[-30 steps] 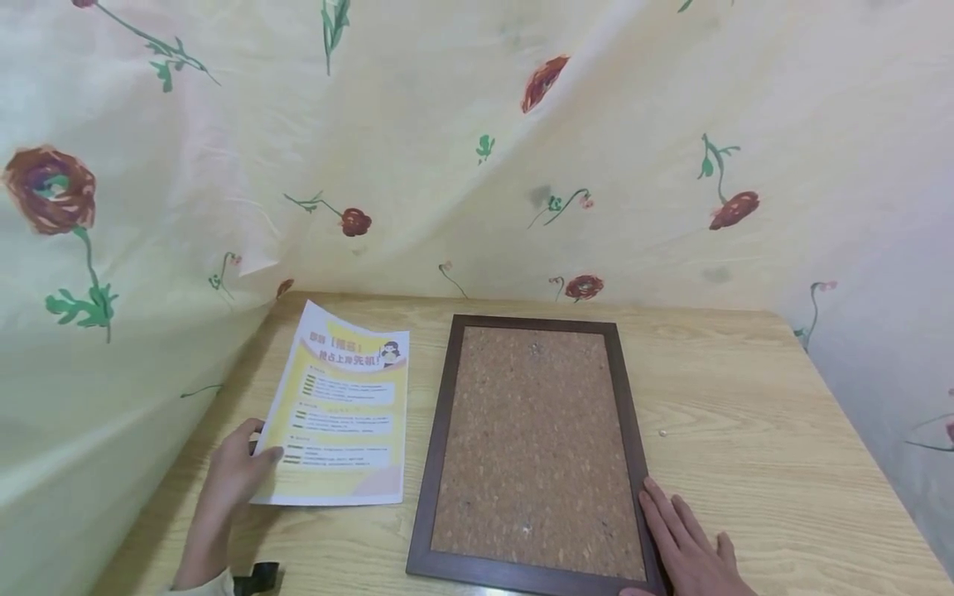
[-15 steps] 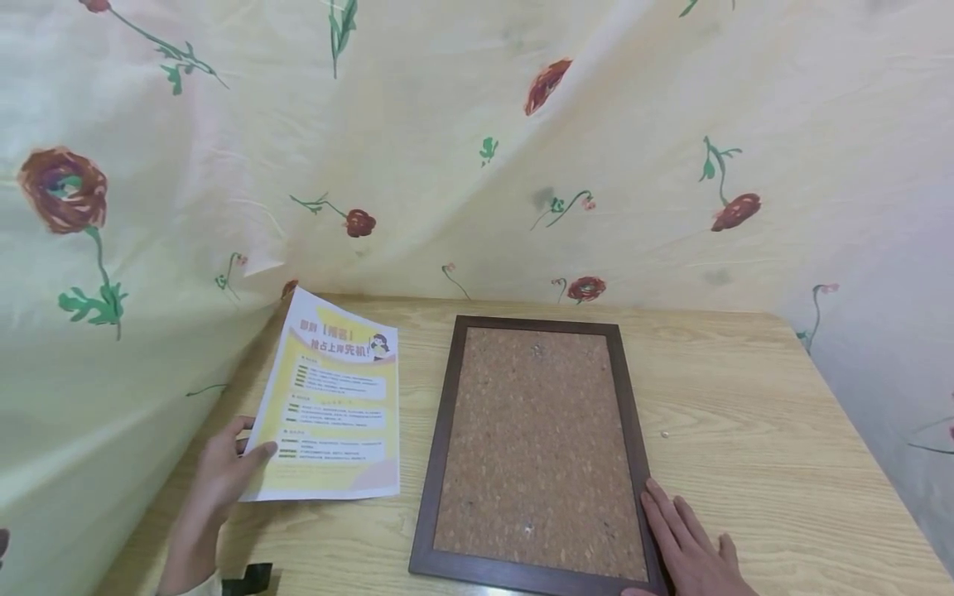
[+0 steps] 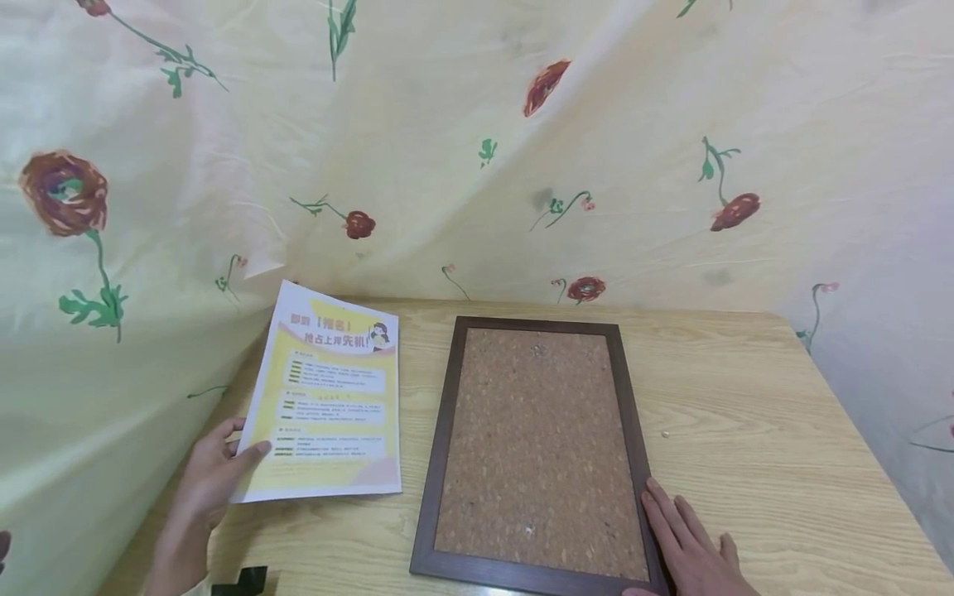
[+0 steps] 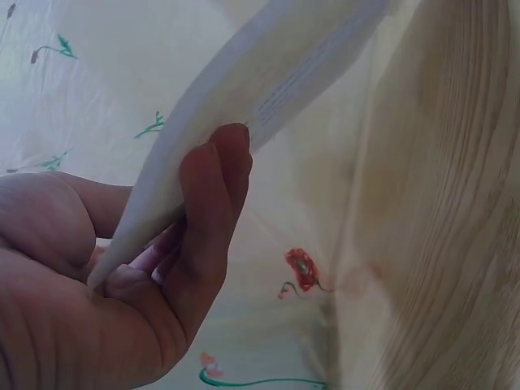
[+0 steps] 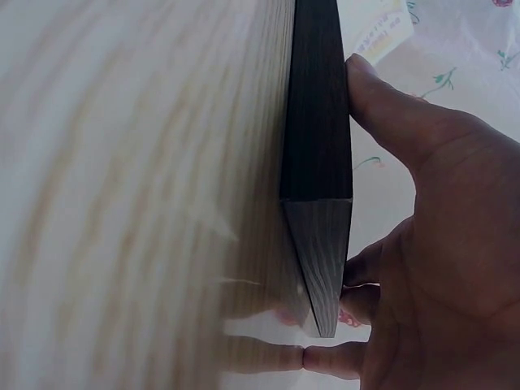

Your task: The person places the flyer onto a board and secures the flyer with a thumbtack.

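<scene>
My left hand (image 3: 204,472) pinches a printed paper sheet (image 3: 331,397) by its lower left edge, thumb in front and fingers behind. Yellow and white, with lines of text and a small cartoon figure, the sheet is lifted at a tilt off the table. In the left wrist view the paper (image 4: 219,97) bends slightly between thumb and fingers. A dark brown wooden frame (image 3: 436,463) with a cork panel (image 3: 544,447) inside lies flat on the table. My right hand (image 3: 693,546) rests against its lower right side, fingers straight; in the right wrist view the thumb touches the frame (image 5: 317,122).
The light wood table (image 3: 753,430) extends to the right of the frame, with a tiny shiny object (image 3: 666,434) on it. Floral cloth (image 3: 447,182) hangs behind and at both sides. A black object (image 3: 249,579) shows beside the left wrist.
My left hand has shifted a little left with the paper. The sheet's top edge has risen and now faces the head camera more. The right hand and frame stay put.
</scene>
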A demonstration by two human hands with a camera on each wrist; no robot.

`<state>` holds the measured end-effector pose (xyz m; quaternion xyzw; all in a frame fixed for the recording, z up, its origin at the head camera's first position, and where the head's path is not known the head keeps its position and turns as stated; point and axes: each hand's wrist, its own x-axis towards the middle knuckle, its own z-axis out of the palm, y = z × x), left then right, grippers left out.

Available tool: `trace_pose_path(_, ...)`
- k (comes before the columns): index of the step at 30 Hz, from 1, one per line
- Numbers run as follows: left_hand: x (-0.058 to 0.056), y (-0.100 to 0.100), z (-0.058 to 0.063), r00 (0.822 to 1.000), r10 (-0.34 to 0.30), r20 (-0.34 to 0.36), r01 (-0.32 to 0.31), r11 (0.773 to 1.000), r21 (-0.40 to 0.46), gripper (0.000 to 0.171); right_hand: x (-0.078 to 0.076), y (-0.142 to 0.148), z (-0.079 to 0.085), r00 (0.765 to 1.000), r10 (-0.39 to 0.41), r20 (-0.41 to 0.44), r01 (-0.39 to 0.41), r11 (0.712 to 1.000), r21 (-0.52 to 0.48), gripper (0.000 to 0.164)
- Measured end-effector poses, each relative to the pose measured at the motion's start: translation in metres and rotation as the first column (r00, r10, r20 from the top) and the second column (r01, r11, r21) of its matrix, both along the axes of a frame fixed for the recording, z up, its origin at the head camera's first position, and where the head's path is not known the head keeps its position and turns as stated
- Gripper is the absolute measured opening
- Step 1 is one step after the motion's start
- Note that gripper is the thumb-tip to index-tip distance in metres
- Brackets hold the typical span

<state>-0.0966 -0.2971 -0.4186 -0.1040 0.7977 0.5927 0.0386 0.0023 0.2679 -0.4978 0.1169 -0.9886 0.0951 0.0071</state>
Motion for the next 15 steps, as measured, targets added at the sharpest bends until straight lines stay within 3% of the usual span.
trace_pose_path(15,0.0028,0.0001,-0.0009,0.999,-0.025,0.022,0.022,0.993,0.117,0.048,-0.0001,0.0002,0.0021,1.0,-0.001,0.003,0.001,1.0,-0.001,0.112)
